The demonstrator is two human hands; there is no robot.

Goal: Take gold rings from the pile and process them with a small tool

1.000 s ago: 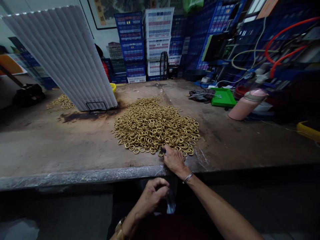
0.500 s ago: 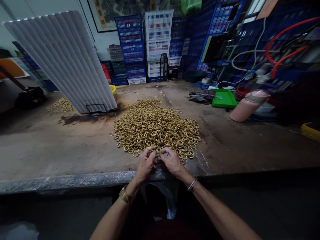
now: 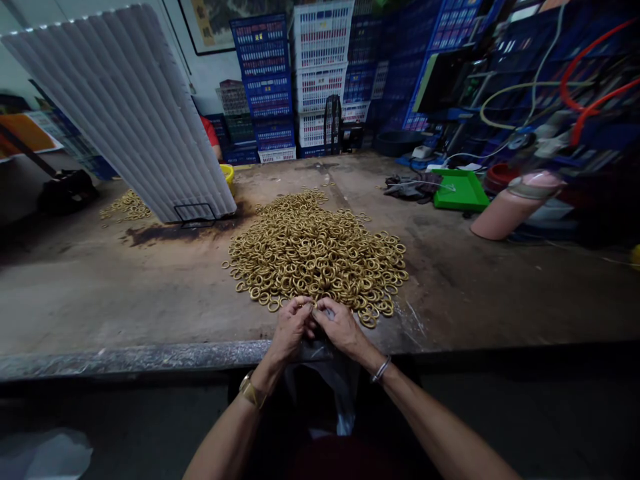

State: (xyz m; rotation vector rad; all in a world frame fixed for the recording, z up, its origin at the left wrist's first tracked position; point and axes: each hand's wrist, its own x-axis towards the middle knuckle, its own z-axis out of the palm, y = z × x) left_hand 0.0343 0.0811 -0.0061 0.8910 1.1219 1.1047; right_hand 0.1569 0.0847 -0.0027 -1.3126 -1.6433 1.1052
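Both hands, left hand point(image 3: 291, 328) and right hand point(image 3: 340, 327), pinch a ring point(image 3: 306, 305) together at the pile point(image 3: 315, 250) edge; fingers closed on it. Next calls for freeing it.

Brass-gold rings point(image 3: 317, 250) lie heaped on a brown, dark-stained bench point(image 3: 125, 293). A white ribbed panel point(image 3: 130, 113) stands behind, beside blue crates point(image 3: 263, 67) and white crates point(image 3: 320, 53). A bright green tray point(image 3: 460, 190), a pink bottle point(image 3: 515, 207) and red hoses point(image 3: 595, 53) sit right.

The dirty brown desk point(image 3: 125, 293) holds a big pile of gold rings point(image 3: 315, 250), a green tray point(image 3: 460, 190) and a pink bottle point(image 3: 515, 207).
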